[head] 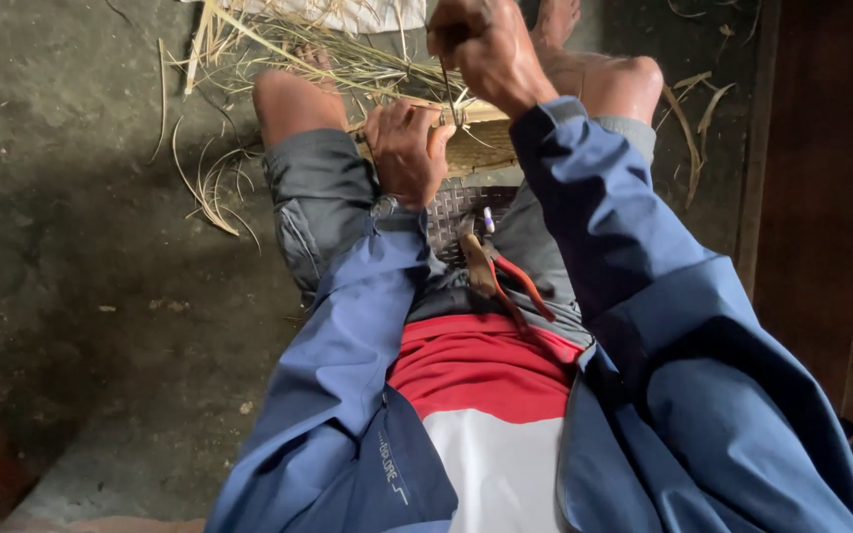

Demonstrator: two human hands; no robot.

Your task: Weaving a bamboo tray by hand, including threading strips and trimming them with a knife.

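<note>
**Inspector:** Report the left hand (405, 148).

**Assistant:** Clenched on the rim of the woven basket piece (476, 138), which rests on the lap between the bare knees.

**Inspector:** The right hand (481, 44)?

**Assistant:** Raised above the weave, fingers pinched on a thin dark strip (449, 89) that runs down to the rim.

**Inspector:** Surroundings?

**Assistant:** Red-handled pliers (501, 281) lie on the lap, just below the weave. Loose dry straw (278, 49) is scattered on the concrete floor (71, 247) beyond the knees.
</note>
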